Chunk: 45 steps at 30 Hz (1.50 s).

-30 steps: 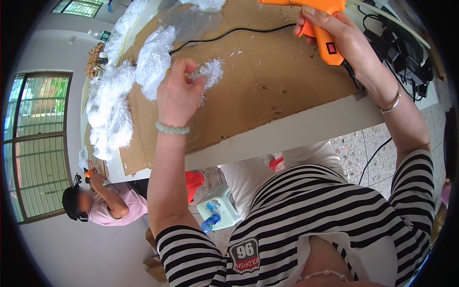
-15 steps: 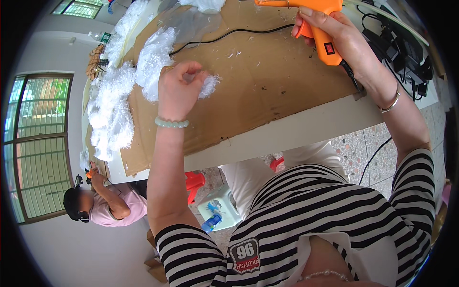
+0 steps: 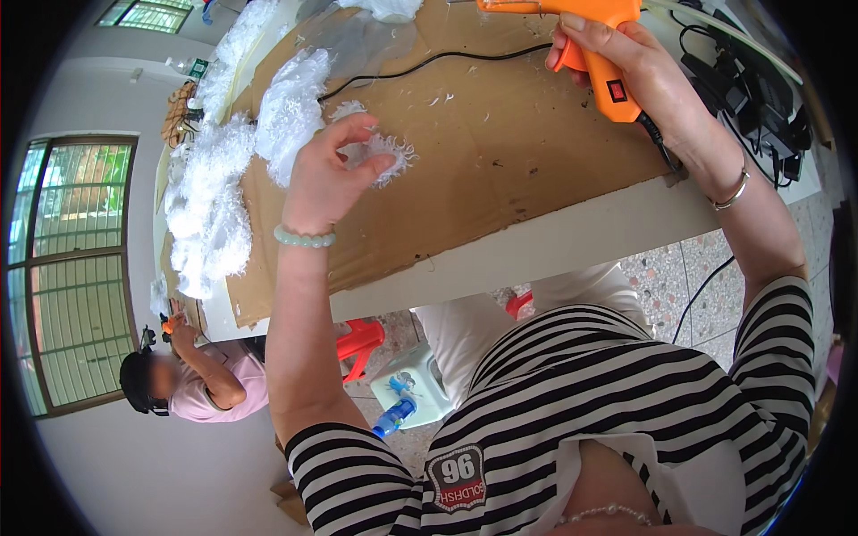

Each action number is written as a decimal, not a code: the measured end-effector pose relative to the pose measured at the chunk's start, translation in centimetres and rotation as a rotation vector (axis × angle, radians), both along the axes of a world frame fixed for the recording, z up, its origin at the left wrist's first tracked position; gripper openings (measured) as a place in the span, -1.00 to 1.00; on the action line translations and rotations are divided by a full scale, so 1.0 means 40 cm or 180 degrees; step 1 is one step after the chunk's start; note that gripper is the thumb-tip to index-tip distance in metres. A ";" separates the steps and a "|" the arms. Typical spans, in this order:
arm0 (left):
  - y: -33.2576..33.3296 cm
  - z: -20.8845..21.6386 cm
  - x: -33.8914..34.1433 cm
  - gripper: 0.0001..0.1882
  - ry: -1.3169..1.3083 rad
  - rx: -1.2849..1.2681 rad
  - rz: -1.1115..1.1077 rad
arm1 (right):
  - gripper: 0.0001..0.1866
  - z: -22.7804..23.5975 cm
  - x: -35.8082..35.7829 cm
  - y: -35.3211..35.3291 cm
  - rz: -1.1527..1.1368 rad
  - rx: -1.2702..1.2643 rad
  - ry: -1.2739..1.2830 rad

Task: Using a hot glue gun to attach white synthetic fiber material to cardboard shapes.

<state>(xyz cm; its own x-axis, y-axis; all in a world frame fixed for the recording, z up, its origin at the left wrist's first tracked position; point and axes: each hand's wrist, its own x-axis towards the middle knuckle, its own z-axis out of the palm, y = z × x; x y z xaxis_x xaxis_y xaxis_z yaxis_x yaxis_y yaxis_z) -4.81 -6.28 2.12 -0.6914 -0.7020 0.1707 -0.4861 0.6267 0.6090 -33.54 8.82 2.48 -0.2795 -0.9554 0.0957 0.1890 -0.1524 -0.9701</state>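
Note:
My right hand (image 3: 645,62) is closed round the handle of an orange hot glue gun (image 3: 615,105), raised over the far right of a brown cardboard sheet (image 3: 500,125). The gun's nozzle points left, and a black cord leaves its base. My left hand (image 3: 323,174) hovers above the sheet's left part, thumb and forefinger apart in a curve. A small fringed white fluffy piece (image 3: 399,154) shows between and just beyond those fingers; whether they touch it is hard to see. Another white tuft (image 3: 347,109) sits just past the knuckles.
White fluffy bundles (image 3: 214,205) line the table's left side, with a clear plastic-wrapped one (image 3: 290,98) nearer. Black power adapters and cables (image 3: 760,107) crowd the far right. A co-worker (image 3: 210,384) is at the left. A pale stool (image 3: 416,384) carries a blue bottle (image 3: 393,417).
My left hand has shifted slightly left and its thumb and forefinger have parted, showing more of the white fringed piece. My right hand and the glue gun have hardly moved.

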 end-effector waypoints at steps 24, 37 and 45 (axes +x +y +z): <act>-0.007 0.008 -0.013 -0.90 -0.0717 -0.0844 -0.0048 | -0.66 -0.003 0.008 0.001 0.0059 0.0088 0.0868; -0.052 -0.008 0.012 -0.75 0.0146 0.0031 -0.0207 | -0.65 -0.008 0.001 0.000 0.0110 0.0045 0.0834; -0.028 0.039 -0.013 -0.56 0.1114 0.1046 0.0518 | -0.65 0.006 -0.015 -0.010 0.0155 0.0079 0.0854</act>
